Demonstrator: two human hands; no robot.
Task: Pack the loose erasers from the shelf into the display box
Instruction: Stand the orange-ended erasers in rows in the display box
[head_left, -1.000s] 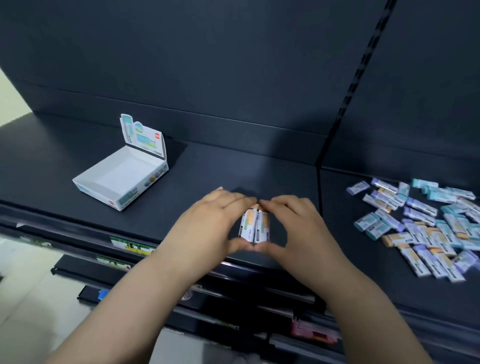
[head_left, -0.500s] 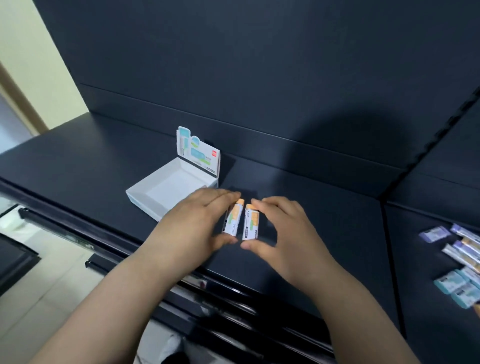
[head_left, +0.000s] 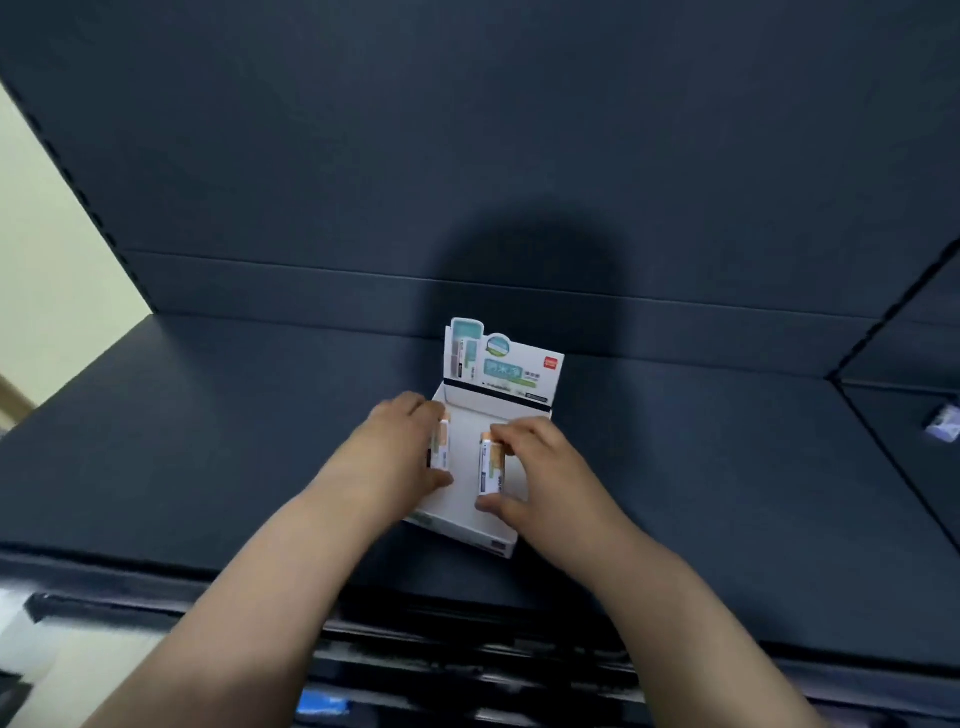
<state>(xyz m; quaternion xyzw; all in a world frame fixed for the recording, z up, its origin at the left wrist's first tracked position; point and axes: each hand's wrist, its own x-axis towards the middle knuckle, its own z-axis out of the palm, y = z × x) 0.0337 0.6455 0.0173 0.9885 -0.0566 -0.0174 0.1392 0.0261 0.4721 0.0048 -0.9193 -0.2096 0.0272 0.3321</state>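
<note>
Over the display box (head_left: 467, 530) on the dark shelf (head_left: 208, 441), your left hand (head_left: 400, 452) pinched an orange-tipped eraser (head_left: 443, 447) and your right hand (head_left: 540, 467) pinched a second eraser (head_left: 491, 465). A pale wall (head_left: 47, 234) stood far left of the box.

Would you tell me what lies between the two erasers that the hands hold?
Only the bare white floor of the display box, in the head view.

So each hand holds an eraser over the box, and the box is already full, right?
Not full: the head view shows bare white floor in the box. The left hand holds an eraser over it, the right hand a second eraser.
</note>
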